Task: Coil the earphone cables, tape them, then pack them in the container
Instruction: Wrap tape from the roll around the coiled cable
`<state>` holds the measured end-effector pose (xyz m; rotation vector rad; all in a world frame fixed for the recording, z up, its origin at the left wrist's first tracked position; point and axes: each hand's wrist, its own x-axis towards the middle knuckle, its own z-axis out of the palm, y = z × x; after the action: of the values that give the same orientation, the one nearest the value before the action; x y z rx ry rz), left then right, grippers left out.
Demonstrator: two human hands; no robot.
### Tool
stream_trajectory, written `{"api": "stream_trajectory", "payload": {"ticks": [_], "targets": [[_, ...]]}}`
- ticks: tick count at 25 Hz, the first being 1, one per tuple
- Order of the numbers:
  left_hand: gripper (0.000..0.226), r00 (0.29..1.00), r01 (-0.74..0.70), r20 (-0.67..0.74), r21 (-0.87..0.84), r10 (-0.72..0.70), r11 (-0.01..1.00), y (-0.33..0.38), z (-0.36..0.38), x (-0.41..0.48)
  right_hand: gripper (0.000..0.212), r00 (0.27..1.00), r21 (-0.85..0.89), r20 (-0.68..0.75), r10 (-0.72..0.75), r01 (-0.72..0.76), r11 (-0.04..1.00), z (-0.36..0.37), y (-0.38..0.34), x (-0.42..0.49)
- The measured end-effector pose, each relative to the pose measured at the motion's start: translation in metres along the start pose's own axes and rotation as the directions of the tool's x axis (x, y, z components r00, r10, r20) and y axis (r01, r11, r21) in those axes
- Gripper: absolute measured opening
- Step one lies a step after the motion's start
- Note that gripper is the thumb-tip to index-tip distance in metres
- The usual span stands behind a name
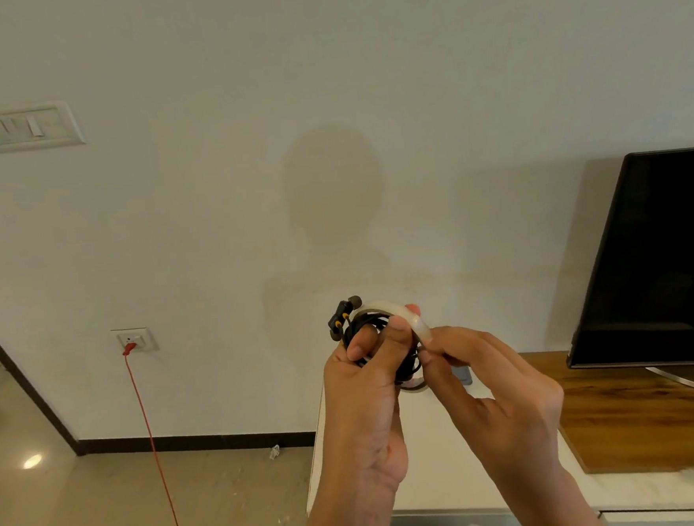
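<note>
A pale wall (325,100) filled most of the view, with a dark television (656,249) at the right standing on a wooden panel (634,407) set into a white cabinet top (433,462). Above that top, both hands were raised close together. The left hand (362,389) was clamped, thumb and fingers curled, around two things at once: the tape roll (419,327), a translucent ring, and the earphone cable (410,365), a black bundle lying against and partly inside the ring. The right hand (493,380) pinched at the roll's right edge with thumb and forefinger, the other fingers loosely extended; whether a free end of tape had been lifted could not be told. The earbuds (343,316), with yellow accents, stuck out at the bundle's upper left. By the look of it, the coiling was done for this cable, since it sat in tight loops with no length hanging. The taping seemed only at its start, as no strip could be seen across the loops. No container was in view, so the packing was judged wholly left to do.
</note>
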<state>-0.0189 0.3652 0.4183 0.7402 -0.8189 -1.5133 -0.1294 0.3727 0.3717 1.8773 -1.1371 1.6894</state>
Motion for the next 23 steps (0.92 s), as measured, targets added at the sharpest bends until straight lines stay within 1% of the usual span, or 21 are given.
{"api": "stream_trajectory", "payload": {"ticks": [2,3,5,6,10,14,23], "targets": [[0.008,1.000,0.025,0.016,-0.019,-0.025,0.999,-0.003,-0.003,0.002,0.021,1.000,0.011,-0.003,0.002,-0.002,1.000,0.000,0.000,0.000],[0.010,0.999,0.038,0.019,-0.033,-0.038,0.999,-0.004,-0.004,0.004,0.020,1.000,0.020,-0.003,0.008,-0.008,1.000,0.000,0.000,0.000],[0.023,0.998,0.066,0.016,-0.057,-0.065,0.996,-0.006,-0.007,0.006,0.021,0.999,0.041,0.004,0.032,-0.032,0.999,0.000,0.000,0.000],[0.024,0.997,0.073,0.015,-0.066,-0.072,0.995,-0.006,-0.007,0.006,0.022,0.999,0.052,0.012,0.044,-0.045,0.998,0.001,0.000,0.001],[0.018,0.994,0.110,0.039,-0.126,-0.106,0.986,-0.002,-0.005,0.006,0.023,0.998,0.060,0.041,0.050,-0.052,0.997,0.002,-0.001,0.004],[0.018,0.987,0.156,0.062,-0.181,-0.147,0.971,0.001,-0.004,0.009,0.028,0.999,0.039,0.023,0.046,-0.047,0.998,0.002,-0.001,-0.001],[0.018,0.979,0.202,0.079,-0.259,-0.188,0.945,0.001,-0.003,0.012,0.030,0.999,-0.009,-0.026,0.018,-0.018,1.000,0.003,-0.003,-0.003]]}}
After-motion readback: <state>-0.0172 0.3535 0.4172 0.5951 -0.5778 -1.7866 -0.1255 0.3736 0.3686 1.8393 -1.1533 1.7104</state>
